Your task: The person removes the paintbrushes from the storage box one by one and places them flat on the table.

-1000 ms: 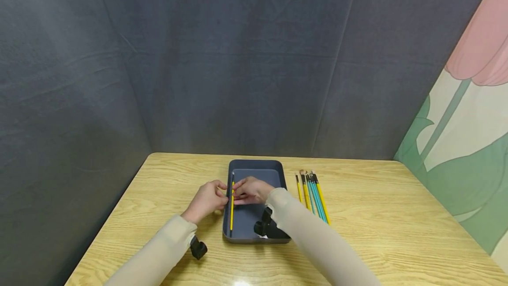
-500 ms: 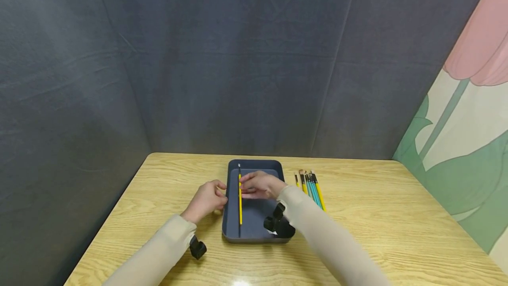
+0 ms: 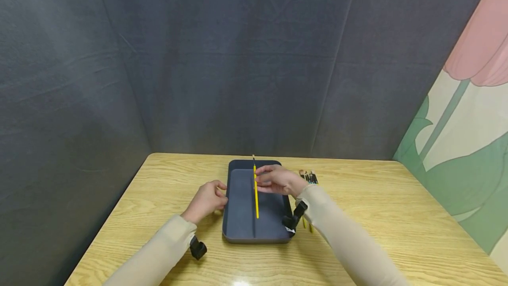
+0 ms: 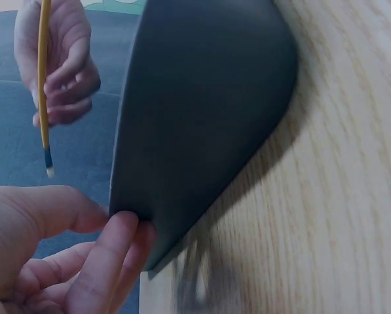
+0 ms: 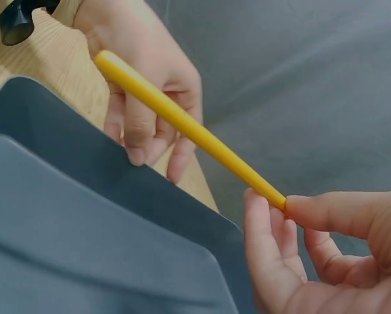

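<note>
Over the dark grey tray [image 3: 240,206] my right hand [image 3: 279,179] pinches a thin yellow paintbrush [image 3: 256,197] between thumb and fingertips. Its handle end slants toward me, and its small pale bristle tip points away, as the left wrist view shows. A thin shadow falls on the tray's floor below it. My left hand [image 3: 206,200] holds the tray's left wall, thumb and fingers at the rim in the left wrist view. The right wrist view shows the yellow handle [image 5: 202,137] crossing in front of the left hand.
Several more paintbrushes [image 3: 311,176] lie on the wooden table [image 3: 377,215] right of the tray, largely hidden by the right forearm. A dark curtain [image 3: 238,78] hangs behind the table. A flower-patterned cloth [image 3: 468,167] is at the right.
My right hand has lifted the yellow paintbrush from the tray's left side and moved it right, over the tray's middle. The left hand and the tray have stayed in place.
</note>
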`<state>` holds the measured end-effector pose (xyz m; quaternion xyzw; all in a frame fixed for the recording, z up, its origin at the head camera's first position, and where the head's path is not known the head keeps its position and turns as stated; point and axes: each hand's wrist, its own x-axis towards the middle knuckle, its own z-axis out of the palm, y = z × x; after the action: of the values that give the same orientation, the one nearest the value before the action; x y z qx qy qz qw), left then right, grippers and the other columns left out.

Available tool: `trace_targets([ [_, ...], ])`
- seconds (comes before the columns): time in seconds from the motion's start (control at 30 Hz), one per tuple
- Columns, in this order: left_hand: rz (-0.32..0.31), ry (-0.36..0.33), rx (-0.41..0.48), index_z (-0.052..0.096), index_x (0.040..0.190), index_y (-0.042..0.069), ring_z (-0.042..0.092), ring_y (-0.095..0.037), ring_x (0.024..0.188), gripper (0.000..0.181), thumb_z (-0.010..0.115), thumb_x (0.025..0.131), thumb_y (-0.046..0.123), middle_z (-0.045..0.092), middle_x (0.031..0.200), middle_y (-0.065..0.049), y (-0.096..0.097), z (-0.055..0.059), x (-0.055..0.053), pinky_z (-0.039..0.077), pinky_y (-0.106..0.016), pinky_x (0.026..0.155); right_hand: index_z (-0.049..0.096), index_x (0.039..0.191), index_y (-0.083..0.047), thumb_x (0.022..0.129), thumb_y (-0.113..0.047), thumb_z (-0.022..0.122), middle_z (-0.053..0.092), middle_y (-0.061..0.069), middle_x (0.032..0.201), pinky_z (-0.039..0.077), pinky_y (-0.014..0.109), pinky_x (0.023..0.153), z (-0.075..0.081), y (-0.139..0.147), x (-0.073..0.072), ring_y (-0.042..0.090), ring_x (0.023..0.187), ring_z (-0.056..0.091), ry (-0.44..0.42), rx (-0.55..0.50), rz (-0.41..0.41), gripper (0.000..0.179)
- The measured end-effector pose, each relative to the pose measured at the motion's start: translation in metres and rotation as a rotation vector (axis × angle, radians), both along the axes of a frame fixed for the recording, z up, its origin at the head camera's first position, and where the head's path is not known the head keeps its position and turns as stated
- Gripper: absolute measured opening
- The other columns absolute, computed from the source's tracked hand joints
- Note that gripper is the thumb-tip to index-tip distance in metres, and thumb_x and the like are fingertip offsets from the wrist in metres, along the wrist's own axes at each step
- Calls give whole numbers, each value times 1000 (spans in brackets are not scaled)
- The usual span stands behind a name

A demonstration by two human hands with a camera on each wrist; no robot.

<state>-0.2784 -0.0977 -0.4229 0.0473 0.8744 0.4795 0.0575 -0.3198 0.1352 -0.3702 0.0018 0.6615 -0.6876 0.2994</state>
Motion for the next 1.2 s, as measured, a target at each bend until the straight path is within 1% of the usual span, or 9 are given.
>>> trace_targets([
  [0.13, -2, 6, 1, 60, 116, -5, 64, -15, 65, 38, 64, 78, -4, 64, 81, -10, 0, 0, 1, 60, -29, 63, 39, 131, 6, 96, 3, 49, 53, 9, 94, 59, 24, 74, 4, 17, 2, 14, 75, 59, 13, -9, 4, 37],
  [0.37, 4, 2, -1, 60, 116, -5, 64, -15, 65, 38, 64, 78, -4, 63, 81, -10, 0, 0, 1, 60, -29, 63, 47, 114, -1, 96, 3, 49, 52, 8, 93, 59, 24, 75, 7, 45, 6, 14, 78, 60, 49, -35, -1, 19],
  [0.43, 1, 1, -3, 60, 116, -5, 64, -15, 65, 38, 64, 79, -4, 64, 81, -10, 0, 0, 0, 60, -29, 63, 47, 111, -2, 96, 4, 49, 53, 7, 92, 59, 24, 75, 8, 52, 8, 13, 78, 60, 58, -43, -1, 17],
  [0.53, 1, 3, -3, 60, 116, -5, 64, -15, 64, 38, 64, 79, -4, 64, 81, -10, -1, 0, 0, 59, -29, 63, 47, 111, -2, 96, 4, 48, 54, 5, 88, 59, 24, 76, 9, 63, 10, 10, 74, 59, 71, -49, 7, 16],
  [0.63, 0, 7, 5, 60, 115, -6, 64, -15, 63, 37, 64, 78, -4, 64, 80, -10, 0, -1, 0, 59, -29, 62, 46, 110, -2, 96, 5, 47, 53, 3, 81, 59, 25, 77, 10, 74, 12, 7, 66, 52, 82, -56, 13, 16],
  [0.77, -2, 13, 12, 60, 114, -7, 64, -15, 62, 37, 64, 78, -4, 63, 79, -10, 0, -2, 0, 59, -28, 61, 47, 109, -3, 96, 5, 46, 53, 1, 79, 59, 26, 78, 10, 89, 15, 6, 63, 47, 88, -68, 24, 15],
  [0.97, -8, 15, 18, 60, 115, -7, 64, -15, 62, 37, 64, 78, -4, 64, 79, -10, 1, -2, -1, 59, -29, 61, 49, 107, -4, 96, 5, 44, 58, 2, 84, 59, 24, 78, 7, 113, 19, 6, 66, 53, 88, -79, 33, 15],
  [1.07, -10, 16, 16, 59, 115, -7, 64, -15, 63, 37, 64, 78, -4, 65, 79, -10, 2, -1, -1, 59, -29, 61, 50, 106, -4, 96, 5, 44, 59, 3, 89, 59, 23, 78, 6, 126, 21, 8, 73, 58, 76, -91, 26, 15],
  [1.2, -9, 18, 10, 60, 115, -7, 64, -15, 62, 38, 63, 78, -4, 65, 79, -9, 2, -1, -1, 59, -29, 61, 51, 107, -5, 96, 4, 46, 58, 5, 94, 59, 23, 79, 1, 144, 23, 11, 81, 62, 52, -85, 8, 15],
])
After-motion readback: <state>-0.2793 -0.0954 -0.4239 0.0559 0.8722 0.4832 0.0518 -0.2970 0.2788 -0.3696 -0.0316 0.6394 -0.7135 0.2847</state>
